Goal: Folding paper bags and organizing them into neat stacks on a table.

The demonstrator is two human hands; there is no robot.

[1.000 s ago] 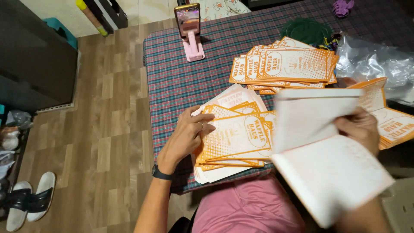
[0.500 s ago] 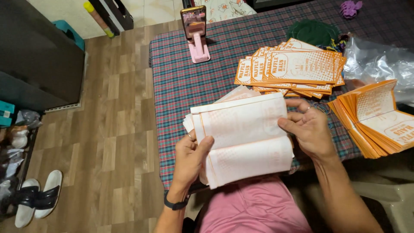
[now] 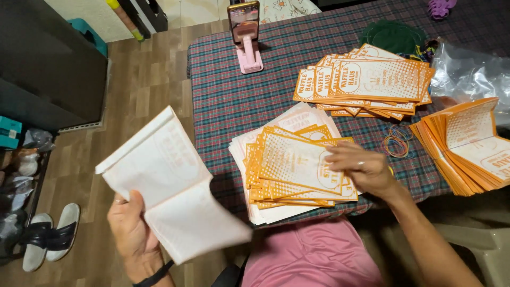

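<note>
My left hand (image 3: 130,234) grips a bundle of white paper bags (image 3: 170,186), held up off the table edge over the floor. My right hand (image 3: 361,169) lies flat, fingers spread, on the orange bags (image 3: 297,170) stacked in front of me on the checked tablecloth (image 3: 234,101). Rubber bands (image 3: 397,142) lie just right of it. Farther off I see another orange stack (image 3: 366,79) and a phone on a pink stand (image 3: 245,37).
</note>
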